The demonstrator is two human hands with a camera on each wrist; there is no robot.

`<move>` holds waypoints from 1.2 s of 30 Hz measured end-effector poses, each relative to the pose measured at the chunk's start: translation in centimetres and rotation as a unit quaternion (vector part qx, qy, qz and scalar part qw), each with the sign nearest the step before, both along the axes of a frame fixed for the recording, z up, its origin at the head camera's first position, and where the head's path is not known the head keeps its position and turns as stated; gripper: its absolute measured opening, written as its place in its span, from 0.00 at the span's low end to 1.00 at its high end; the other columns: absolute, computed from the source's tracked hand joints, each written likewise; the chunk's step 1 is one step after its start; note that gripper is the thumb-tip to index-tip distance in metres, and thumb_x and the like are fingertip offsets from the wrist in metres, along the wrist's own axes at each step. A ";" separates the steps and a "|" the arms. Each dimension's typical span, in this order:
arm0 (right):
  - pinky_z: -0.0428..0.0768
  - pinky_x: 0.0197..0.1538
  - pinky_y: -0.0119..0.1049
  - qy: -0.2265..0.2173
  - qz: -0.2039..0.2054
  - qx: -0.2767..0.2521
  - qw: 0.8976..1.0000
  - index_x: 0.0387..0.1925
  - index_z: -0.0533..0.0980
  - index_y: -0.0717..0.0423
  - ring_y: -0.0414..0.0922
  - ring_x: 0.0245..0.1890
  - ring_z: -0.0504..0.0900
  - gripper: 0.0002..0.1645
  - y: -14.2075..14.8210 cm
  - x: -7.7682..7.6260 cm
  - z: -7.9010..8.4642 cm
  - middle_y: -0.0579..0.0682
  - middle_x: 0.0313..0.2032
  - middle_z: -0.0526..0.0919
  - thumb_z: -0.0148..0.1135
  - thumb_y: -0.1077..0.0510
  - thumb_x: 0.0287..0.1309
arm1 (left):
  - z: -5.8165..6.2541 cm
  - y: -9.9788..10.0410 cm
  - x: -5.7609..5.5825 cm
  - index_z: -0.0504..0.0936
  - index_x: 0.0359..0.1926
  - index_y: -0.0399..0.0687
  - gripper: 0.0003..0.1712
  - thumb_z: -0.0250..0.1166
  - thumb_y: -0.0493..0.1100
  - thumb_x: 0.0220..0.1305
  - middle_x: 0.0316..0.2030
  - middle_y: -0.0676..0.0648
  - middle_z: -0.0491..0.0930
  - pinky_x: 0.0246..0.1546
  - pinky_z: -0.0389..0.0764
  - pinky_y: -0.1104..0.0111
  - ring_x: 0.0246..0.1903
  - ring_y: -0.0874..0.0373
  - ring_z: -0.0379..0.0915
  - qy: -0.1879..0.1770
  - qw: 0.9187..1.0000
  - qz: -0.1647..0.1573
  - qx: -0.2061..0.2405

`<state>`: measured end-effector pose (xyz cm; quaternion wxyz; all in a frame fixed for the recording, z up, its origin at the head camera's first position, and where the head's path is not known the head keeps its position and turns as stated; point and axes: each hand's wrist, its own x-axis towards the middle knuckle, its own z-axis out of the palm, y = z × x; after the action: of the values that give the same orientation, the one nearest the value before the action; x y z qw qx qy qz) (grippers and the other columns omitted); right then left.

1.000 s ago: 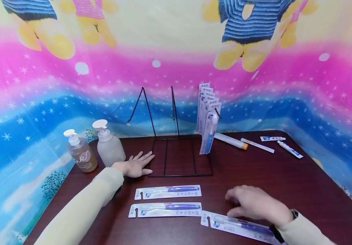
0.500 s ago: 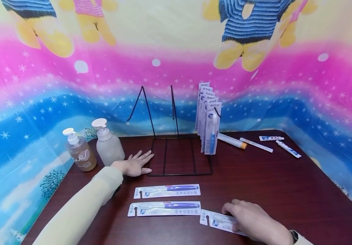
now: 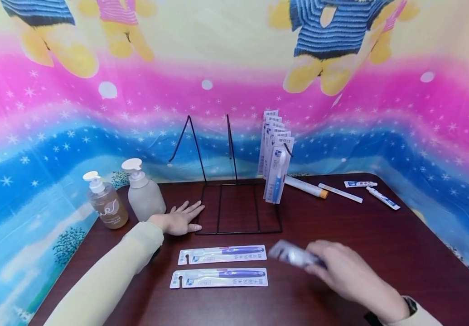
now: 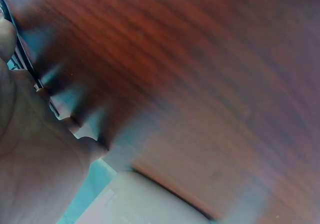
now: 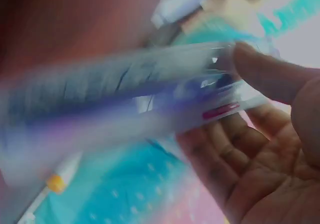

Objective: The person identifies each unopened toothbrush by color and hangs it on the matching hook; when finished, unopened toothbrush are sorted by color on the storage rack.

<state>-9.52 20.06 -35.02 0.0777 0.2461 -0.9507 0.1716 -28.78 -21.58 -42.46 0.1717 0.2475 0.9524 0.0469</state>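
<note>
My left hand (image 3: 181,221) lies palm down with spread, straight fingers at the left edge of a black wire rack's base (image 3: 238,233). Between thumb and fingers, my right hand (image 3: 346,269) pinches a packaged toothbrush (image 3: 293,254), raised off the table and blurred. The right wrist view shows that pack (image 5: 150,99) with a purple handle under clear plastic. Two more packaged purple toothbrushes, a far one (image 3: 223,254) and a near one (image 3: 219,277), lie in front of the rack. Several packaged toothbrushes (image 3: 277,174) hang from the rack's right hook.
Two pump bottles, one amber (image 3: 109,206) and one pale grey (image 3: 146,197), stand left of the rack. Behind right lie a white tube with an orange cap (image 3: 305,186), a slim white packet (image 3: 340,193) and two small toothpaste tubes (image 3: 383,198). A printed cloth surrounds the dark table.
My right hand has come down on the rightmost packaged toothbrush, gripped it, and lifted it off the table. The hanging packs sway slightly. My left hand stays in place.
</note>
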 end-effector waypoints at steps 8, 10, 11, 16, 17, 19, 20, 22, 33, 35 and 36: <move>0.79 0.31 0.36 0.042 -0.056 -0.159 0.985 0.46 0.76 0.49 0.39 0.31 0.82 0.20 0.2 -1.9 5.7 0.45 0.35 0.83 0.64 0.45 0.53 | 0.4 0.1 0.2 0.41 0.72 0.52 0.43 0.46 0.63 0.66 0.71 0.47 0.35 0.59 0.39 0.40 0.68 0.39 0.29 -0.001 1.000 -0.015 0.007; 0.80 0.36 0.41 0.045 -0.058 -0.168 0.983 0.53 0.74 0.50 0.44 0.37 0.82 0.26 0.0 -2.5 6.5 0.48 0.40 0.83 0.62 0.44 0.54 | 0.4 0.1 0.3 0.41 0.72 0.52 0.43 0.46 0.64 0.66 0.71 0.47 0.35 0.59 0.39 0.40 0.68 0.39 0.29 -0.002 1.000 -0.015 0.009; 0.80 0.37 0.43 0.039 -0.056 -0.173 0.983 0.54 0.73 0.50 0.46 0.38 0.82 0.28 -0.2 -2.8 6.8 0.50 0.42 0.82 0.62 0.44 0.54 | 0.5 0.1 0.3 0.41 0.72 0.53 0.42 0.46 0.64 0.66 0.71 0.48 0.35 0.60 0.39 0.40 0.68 0.40 0.29 -0.004 1.000 -0.013 0.006; 0.78 0.40 0.48 0.003 -0.066 -0.182 0.981 0.58 0.70 0.51 0.50 0.41 0.82 0.33 -1.1 -4.5 7.3 0.53 0.46 0.80 0.61 0.41 0.53 | 0.5 0.0 0.3 0.41 0.72 0.53 0.43 0.46 0.64 0.65 0.71 0.48 0.35 0.60 0.39 0.40 0.68 0.40 0.29 -0.008 1.000 -0.011 0.005; 0.78 0.41 0.49 -0.005 -0.069 -0.185 0.980 0.58 0.70 0.50 0.51 0.41 0.82 0.34 -1.2 -4.9 7.3 0.53 0.46 0.80 0.61 0.40 0.52 | 0.4 -0.1 0.3 0.40 0.72 0.53 0.43 0.46 0.64 0.65 0.71 0.48 0.34 0.60 0.39 0.40 0.68 0.40 0.28 -0.007 1.000 -0.010 0.003; 0.78 0.42 0.50 -0.017 -0.070 -0.191 0.979 0.60 0.69 0.49 0.51 0.43 0.81 0.35 -1.5 -5.6 7.3 0.53 0.48 0.79 0.61 0.40 0.52 | 0.3 -0.1 0.2 0.40 0.72 0.53 0.43 0.45 0.64 0.65 0.71 0.48 0.34 0.60 0.38 0.40 0.68 0.40 0.28 -0.006 1.000 -0.013 0.004; 0.77 0.42 0.50 -0.024 -0.070 -0.194 0.978 0.61 0.68 0.48 0.52 0.43 0.81 0.36 -1.6 -6.0 7.3 0.53 0.49 0.78 0.61 0.40 0.52 | 0.3 -0.1 0.2 0.40 0.72 0.53 0.43 0.45 0.65 0.65 0.71 0.48 0.34 0.60 0.38 0.40 0.68 0.40 0.28 -0.007 1.000 -0.013 0.006; 0.77 0.43 0.50 -0.031 -0.067 -0.198 0.977 0.62 0.67 0.48 0.51 0.44 0.81 0.36 -1.7 -6.7 7.2 0.53 0.50 0.78 0.61 0.41 0.52 | 0.2 -0.1 0.1 0.41 0.72 0.54 0.44 0.45 0.66 0.64 0.71 0.48 0.34 0.59 0.37 0.40 0.68 0.40 0.28 -0.006 1.000 -0.014 0.015; 0.79 0.39 0.46 -0.056 -0.059 -0.214 0.973 0.61 0.68 0.49 0.48 0.41 0.82 0.34 -2.0 -9.1 6.8 0.53 0.49 0.78 0.63 0.45 0.53 | 0.1 -0.1 0.1 0.42 0.72 0.56 0.44 0.45 0.67 0.63 0.71 0.51 0.35 0.60 0.38 0.41 0.68 0.42 0.28 -0.001 1.000 -0.008 0.012; 0.79 0.39 0.45 -0.061 -0.059 -0.218 0.972 0.60 0.68 0.49 0.48 0.40 0.82 0.33 -2.1 -9.5 6.6 0.53 0.49 0.79 0.64 0.46 0.53 | -0.1 -0.2 0.0 0.41 0.72 0.55 0.45 0.46 0.67 0.63 0.71 0.50 0.35 0.60 0.38 0.40 0.68 0.41 0.28 -0.001 1.000 -0.010 0.014; 0.79 0.39 0.45 -0.063 -0.059 -0.219 0.972 0.60 0.69 0.49 0.47 0.39 0.82 0.33 -2.1 -9.7 6.5 0.53 0.48 0.79 0.64 0.45 0.53 | -0.3 -0.3 -0.2 0.41 0.72 0.55 0.45 0.46 0.68 0.63 0.71 0.49 0.35 0.59 0.37 0.40 0.68 0.40 0.28 -0.001 1.000 -0.012 0.019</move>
<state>-19.22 17.95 -28.53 0.0795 0.1554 -0.9060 0.3856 -28.95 -21.89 -42.77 0.1684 0.2620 0.9482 0.0629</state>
